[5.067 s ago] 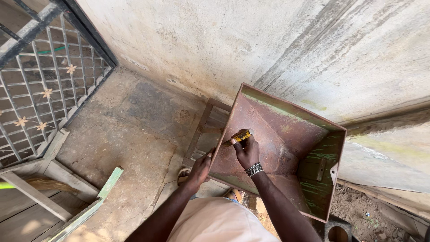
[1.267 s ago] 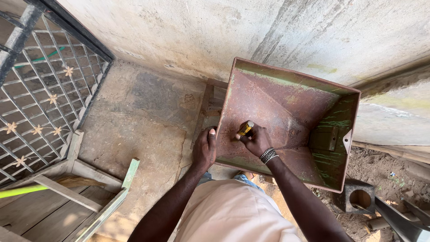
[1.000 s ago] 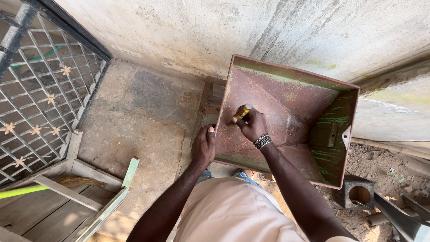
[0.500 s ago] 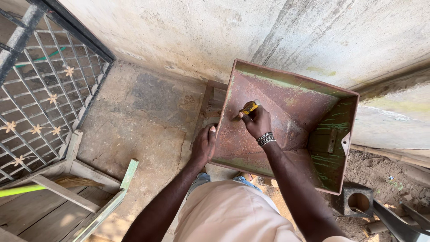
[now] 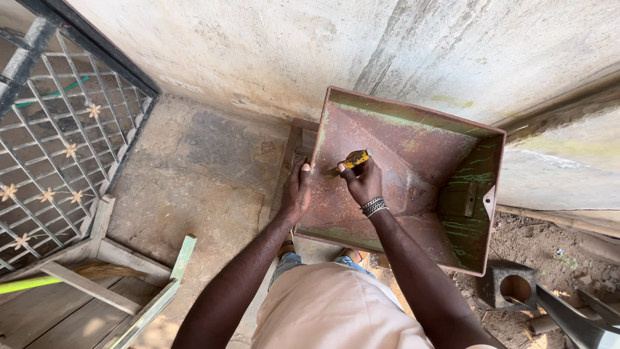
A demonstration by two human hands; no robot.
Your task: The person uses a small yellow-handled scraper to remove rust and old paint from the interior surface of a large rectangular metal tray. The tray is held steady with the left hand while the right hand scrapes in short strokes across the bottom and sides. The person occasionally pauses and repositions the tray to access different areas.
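A rusty, green-streaked metal hopper (image 5: 413, 142) stands on the ground against a concrete wall, its open mouth facing up. My right hand (image 5: 363, 183), a beaded band at its wrist, is shut on a small yellow-handled tool (image 5: 349, 163) and presses it on the hopper's inner left wall. My left hand (image 5: 297, 192) grips the hopper's left rim, thumb over the edge.
A grey metal grille gate (image 5: 51, 136) stands at the left. A wooden frame (image 5: 110, 278) and a broom with a green handle (image 5: 39, 283) lie at the lower left. A concrete block with a round hole (image 5: 513, 284) sits on dirt at the lower right.
My right hand with the tool has moved up the hopper's inner wall toward the upper left. My left hand has stayed on the left rim.
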